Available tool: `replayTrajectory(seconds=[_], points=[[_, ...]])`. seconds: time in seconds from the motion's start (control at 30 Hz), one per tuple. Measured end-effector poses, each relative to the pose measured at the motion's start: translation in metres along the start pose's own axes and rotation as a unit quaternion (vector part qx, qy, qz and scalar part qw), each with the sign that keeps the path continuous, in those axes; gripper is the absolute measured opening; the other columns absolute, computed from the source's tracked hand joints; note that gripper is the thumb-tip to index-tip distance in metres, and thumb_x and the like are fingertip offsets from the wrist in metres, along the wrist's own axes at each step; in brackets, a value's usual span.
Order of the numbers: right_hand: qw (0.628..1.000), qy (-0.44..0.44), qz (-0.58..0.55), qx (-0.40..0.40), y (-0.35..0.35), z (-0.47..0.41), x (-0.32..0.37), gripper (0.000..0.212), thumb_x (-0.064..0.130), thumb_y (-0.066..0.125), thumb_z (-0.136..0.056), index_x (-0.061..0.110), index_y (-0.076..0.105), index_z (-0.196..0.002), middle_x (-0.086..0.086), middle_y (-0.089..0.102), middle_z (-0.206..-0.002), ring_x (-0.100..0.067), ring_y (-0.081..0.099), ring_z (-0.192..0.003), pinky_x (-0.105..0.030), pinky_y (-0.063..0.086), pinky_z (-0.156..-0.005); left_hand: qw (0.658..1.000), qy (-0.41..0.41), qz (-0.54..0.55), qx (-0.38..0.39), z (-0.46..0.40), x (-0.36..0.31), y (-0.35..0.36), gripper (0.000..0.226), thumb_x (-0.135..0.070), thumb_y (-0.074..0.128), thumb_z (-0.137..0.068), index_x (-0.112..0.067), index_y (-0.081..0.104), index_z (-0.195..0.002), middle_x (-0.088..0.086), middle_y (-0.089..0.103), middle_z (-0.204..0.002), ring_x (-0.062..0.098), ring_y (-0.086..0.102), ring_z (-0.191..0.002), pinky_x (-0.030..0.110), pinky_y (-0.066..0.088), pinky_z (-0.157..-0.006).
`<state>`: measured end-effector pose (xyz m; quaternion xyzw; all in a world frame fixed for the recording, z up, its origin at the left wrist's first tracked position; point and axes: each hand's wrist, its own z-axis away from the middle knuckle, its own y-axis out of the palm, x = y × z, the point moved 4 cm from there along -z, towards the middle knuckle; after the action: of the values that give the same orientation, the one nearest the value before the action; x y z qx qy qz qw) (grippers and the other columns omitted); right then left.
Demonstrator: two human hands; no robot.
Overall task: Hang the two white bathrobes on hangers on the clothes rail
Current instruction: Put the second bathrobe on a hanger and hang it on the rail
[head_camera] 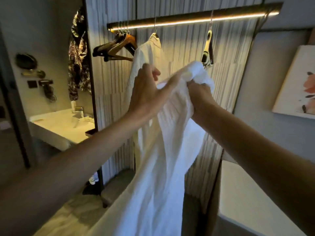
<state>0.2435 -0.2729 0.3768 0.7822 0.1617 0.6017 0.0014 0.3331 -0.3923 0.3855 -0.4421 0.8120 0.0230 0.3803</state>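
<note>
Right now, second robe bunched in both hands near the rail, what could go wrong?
1. The second white bathrobe is bunched in the right hand, with the left hand flat against it; its long loose tail could snag or drag.
2. The lone hanger on the lit metal rail hangs edge-on; threading a shoulder may swing it or knock it off.
3. The already hung white robe sits close behind the left hand and could be pulled askew.

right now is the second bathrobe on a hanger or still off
Off: the second bathrobe is bunched in the right hand, below the lone hanger.
</note>
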Motion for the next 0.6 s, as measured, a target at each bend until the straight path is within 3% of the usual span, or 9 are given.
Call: replayTrajectory(seconds=[0.07, 0.13, 0.17, 0.23, 0.3, 0.47, 0.53, 0.6], points=[[1.0, -0.003, 0.002, 0.013, 0.003, -0.006, 0.007, 0.018, 0.032, 0.051, -0.096, 0.016, 0.06, -0.094, -0.01, 0.068, -0.106, -0.032, 0.066, -0.104, -0.05, 0.054, -0.091, 0.991, -0.107, 0.015, 0.077, 0.042, 0.03, 0.011, 0.078, -0.076, 0.065, -0.063, -0.023, 0.045, -0.116, -0.002, 0.059, -0.109, 0.015, 0.063, -0.093, 0.033, 0.055, -0.077], [0.998, -0.012, 0.048, 0.025, 0.006, -0.009, 0.015, 0.029, 0.04, 0.049, -0.097, 0.016, 0.059, -0.109, -0.007, 0.067, -0.107, -0.026, 0.066, -0.097, -0.044, 0.056, -0.086, 0.959, -0.202, 0.056, 0.191, 0.057, 0.049, 0.026, 0.064, -0.07, 0.07, -0.066, -0.021, 0.062, -0.107, -0.002, 0.071, -0.101, 0.019, 0.07, -0.09, 0.039, 0.058, -0.082], [0.995, -0.023, 0.087, 0.03, 0.006, -0.009, 0.023, 0.037, 0.044, 0.048, -0.097, 0.015, 0.057, -0.117, -0.006, 0.067, -0.107, -0.024, 0.066, -0.094, -0.042, 0.057, -0.083, 0.963, -0.183, 0.031, 0.197, 0.056, 0.055, 0.029, 0.045, -0.059, 0.07, -0.077, -0.017, 0.07, -0.095, 0.002, 0.074, -0.094, 0.021, 0.071, -0.086, 0.039, 0.059, -0.082], [0.984, -0.055, 0.169, 0.031, 0.001, -0.013, 0.037, 0.038, 0.048, 0.055, -0.092, 0.014, 0.059, -0.111, -0.005, 0.069, -0.101, -0.024, 0.068, -0.089, -0.041, 0.058, -0.082, 0.985, -0.1, -0.049, 0.134, 0.045, 0.054, 0.013, 0.039, -0.041, 0.064, -0.091, -0.005, 0.073, -0.081, 0.013, 0.074, -0.083, 0.027, 0.071, -0.08, 0.039, 0.057, -0.077], [0.974, -0.061, 0.216, 0.029, -0.02, -0.018, 0.049, 0.038, 0.05, 0.068, -0.083, 0.016, 0.061, -0.1, -0.005, 0.07, -0.095, -0.025, 0.07, -0.087, -0.042, 0.058, -0.083, 0.992, -0.051, -0.099, 0.058, 0.027, 0.051, -0.006, 0.038, -0.035, 0.06, -0.094, 0.0, 0.074, -0.088, 0.018, 0.073, -0.083, 0.03, 0.07, -0.08, 0.038, 0.054, -0.072], [0.946, 0.041, 0.309, 0.092, -0.09, -0.032, 0.067, 0.072, 0.051, 0.083, -0.061, 0.01, 0.065, -0.117, -0.018, 0.071, -0.11, -0.03, 0.071, -0.088, -0.04, 0.059, -0.074, 0.991, -0.034, -0.127, -0.019, -0.021, 0.046, -0.051, 0.029, -0.024, 0.05, -0.1, -0.008, 0.072, -0.112, 0.008, 0.068, -0.092, 0.025, 0.065, -0.086, 0.029, 0.043, -0.064], [0.943, 0.056, 0.325, 0.049, -0.117, -0.035, 0.074, 0.075, 0.05, 0.082, -0.06, 0.008, 0.064, -0.12, -0.018, 0.07, -0.112, -0.033, 0.069, -0.094, -0.048, 0.058, -0.081, 0.986, 0.001, -0.164, -0.014, -0.033, 0.039, -0.061, 0.029, -0.021, 0.047, -0.101, -0.011, 0.068, -0.119, 0.0, 0.064, -0.098, 0.018, 0.06, -0.091, 0.029, 0.044, -0.07], [0.943, 0.044, 0.33, 0.009, -0.127, -0.033, 0.081, 0.073, 0.048, 0.082, -0.064, 0.008, 0.061, -0.121, -0.017, 0.068, -0.111, -0.036, 0.068, -0.098, -0.052, 0.056, -0.086, 0.97, 0.06, -0.235, 0.012, -0.041, 0.028, -0.062, 0.027, -0.018, 0.049, -0.099, -0.01, 0.072, -0.112, 0.006, 0.071, -0.1, 0.025, 0.065, -0.094, 0.036, 0.052, -0.078]])
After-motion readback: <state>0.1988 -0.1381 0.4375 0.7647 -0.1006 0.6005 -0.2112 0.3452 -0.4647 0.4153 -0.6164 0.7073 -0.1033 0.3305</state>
